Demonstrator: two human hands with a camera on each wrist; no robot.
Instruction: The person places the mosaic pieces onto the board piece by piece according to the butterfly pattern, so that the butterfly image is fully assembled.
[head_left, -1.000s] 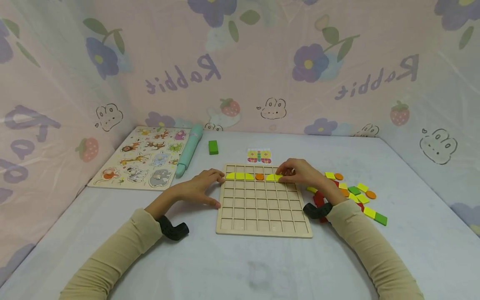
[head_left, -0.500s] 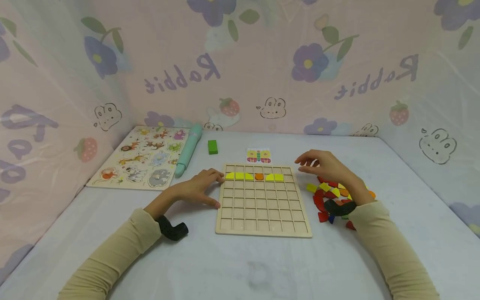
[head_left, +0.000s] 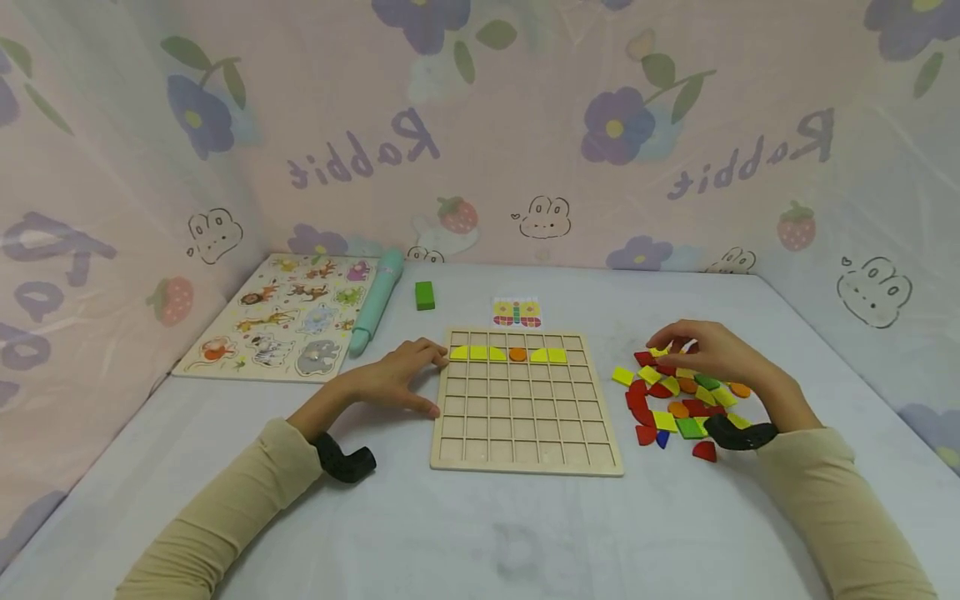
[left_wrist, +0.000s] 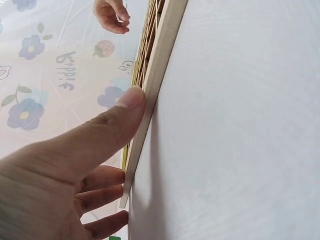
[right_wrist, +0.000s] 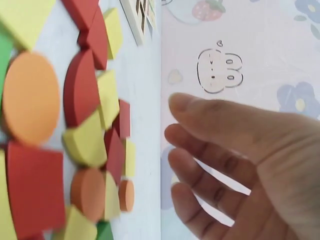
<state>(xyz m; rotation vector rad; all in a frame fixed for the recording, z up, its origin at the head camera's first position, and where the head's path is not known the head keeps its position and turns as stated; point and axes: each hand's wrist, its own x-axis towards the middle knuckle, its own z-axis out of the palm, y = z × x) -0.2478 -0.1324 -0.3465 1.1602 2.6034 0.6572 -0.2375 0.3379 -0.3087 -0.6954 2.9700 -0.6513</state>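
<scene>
My left hand [head_left: 393,377] rests at the left side of a wooden grid board [head_left: 525,408], its thumb and fingers spread. In the left wrist view the thumb [left_wrist: 112,122] lies against the board's edge. One row of the board holds yellow pieces [head_left: 478,353], some rounded and some square, and an orange disc [head_left: 518,354]. Over the far part of a pile of coloured pieces [head_left: 664,421] hovers my right hand [head_left: 708,350]. Its fingers are loosely bent, and the right wrist view shows nothing between thumb and fingertips, with red, yellow and orange pieces beside them.
Behind the board lies a small butterfly picture card [head_left: 517,312]. A green block [head_left: 425,295] stands to its left. Farther left are a teal tube-shaped object [head_left: 377,304] and an animal puzzle board [head_left: 285,321]. Patterned fabric [head_left: 495,150] encloses the table.
My right hand has moved away from the yellow square in the board's row, rightward and then down over the loose pieces. The left hand has stayed at the board's edge.
</scene>
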